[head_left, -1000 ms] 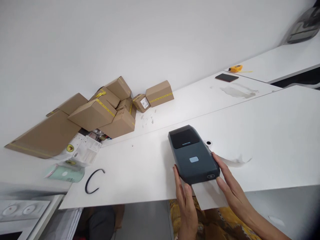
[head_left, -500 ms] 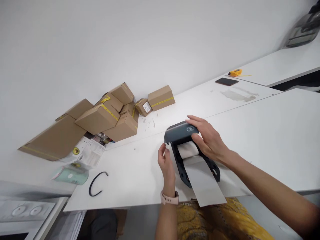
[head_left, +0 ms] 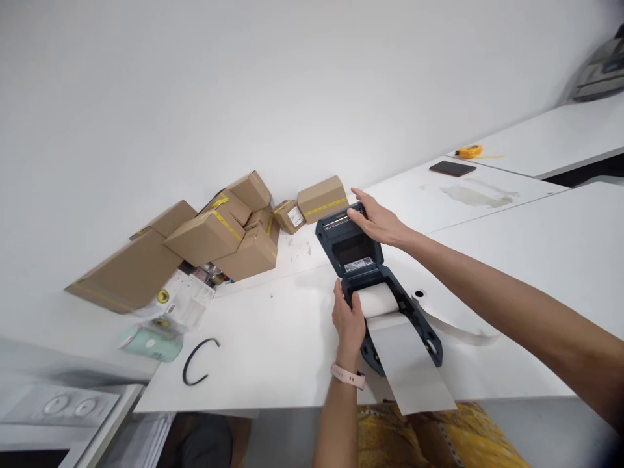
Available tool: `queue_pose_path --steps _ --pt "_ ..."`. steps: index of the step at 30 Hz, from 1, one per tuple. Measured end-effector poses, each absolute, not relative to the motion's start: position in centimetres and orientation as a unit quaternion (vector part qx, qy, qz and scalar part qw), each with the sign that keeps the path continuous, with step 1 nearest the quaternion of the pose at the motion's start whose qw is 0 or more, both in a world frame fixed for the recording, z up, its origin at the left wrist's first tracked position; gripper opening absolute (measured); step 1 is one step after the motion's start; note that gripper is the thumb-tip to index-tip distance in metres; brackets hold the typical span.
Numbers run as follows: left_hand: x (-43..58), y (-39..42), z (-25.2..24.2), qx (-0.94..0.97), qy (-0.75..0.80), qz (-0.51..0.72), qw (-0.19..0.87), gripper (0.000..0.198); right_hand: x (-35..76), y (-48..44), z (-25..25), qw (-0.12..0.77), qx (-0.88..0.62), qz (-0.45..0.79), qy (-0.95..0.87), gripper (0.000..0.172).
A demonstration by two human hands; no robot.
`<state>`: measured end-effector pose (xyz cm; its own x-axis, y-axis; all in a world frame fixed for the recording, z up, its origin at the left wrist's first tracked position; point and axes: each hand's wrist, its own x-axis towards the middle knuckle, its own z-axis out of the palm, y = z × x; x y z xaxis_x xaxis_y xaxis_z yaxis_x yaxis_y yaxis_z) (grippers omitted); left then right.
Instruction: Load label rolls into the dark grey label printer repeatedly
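A dark blue label printer (head_left: 420, 305) stands on the white table with its lid (head_left: 353, 246) raised and tilted back, the inside facing me. My right hand (head_left: 377, 220) grips the lid's far right corner, thumb on the inner side and fingers behind. At the left wall of the printer's body is my left hand (head_left: 349, 318), its fingers bent over the edge beside the paper roll (head_left: 377, 301). The roll lies in the printer. From it a wide white paper strip (head_left: 412, 364) runs toward me and hangs past the table's front edge.
Cardboard boxes (head_left: 205, 237) are piled at the back left. A black curved band (head_left: 188, 364) and a mint-green packet (head_left: 153, 343) lie nearer. Right of the printer sits a small roll with a loose strip (head_left: 458, 330). Farther back are a dark flat device (head_left: 452, 169) and a yellow tape measure (head_left: 468, 151).
The lid has swung up and back from nearly closed, with my right hand moving away from me along with it. My left hand has come against the printer's left side.
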<state>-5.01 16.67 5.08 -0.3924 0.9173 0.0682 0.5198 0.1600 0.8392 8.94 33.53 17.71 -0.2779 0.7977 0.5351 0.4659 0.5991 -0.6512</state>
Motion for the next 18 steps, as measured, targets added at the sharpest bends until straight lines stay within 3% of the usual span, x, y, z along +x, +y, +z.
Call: queue_pose_path --steps 3,5,7,9,11,13,18 --pt "-5.2 16.7 5.1 0.51 0.716 0.416 0.231 0.059 9.5 32.0 17.8 0.486 -0.391 0.128 -0.771 0.065" --pt "-5.2 16.7 5.0 0.507 0.718 0.417 0.232 0.059 9.9 30.1 17.6 0.55 -0.363 0.057 -0.75 0.051" --pt "-5.2 16.7 4.9 0.503 0.721 0.416 0.233 0.06 10.3 28.1 16.6 0.559 -0.317 0.024 -0.765 0.034" --pt "-5.2 16.8 4.9 0.504 0.722 0.414 0.231 0.06 10.7 26.6 14.6 0.455 -0.272 0.049 -0.847 0.029" --pt "-5.2 16.7 4.8 0.508 0.721 0.413 0.228 0.059 11.1 26.0 12.3 0.279 -0.248 0.093 -0.923 0.028" --pt "-5.2 16.7 4.9 0.509 0.72 0.414 0.226 0.058 11.3 26.2 10.3 0.134 -0.251 0.122 -0.951 0.041" --pt "-5.0 16.6 5.5 0.524 0.727 0.392 0.209 0.056 10.5 27.6 8.0 0.007 -0.27 0.144 -0.952 0.073"
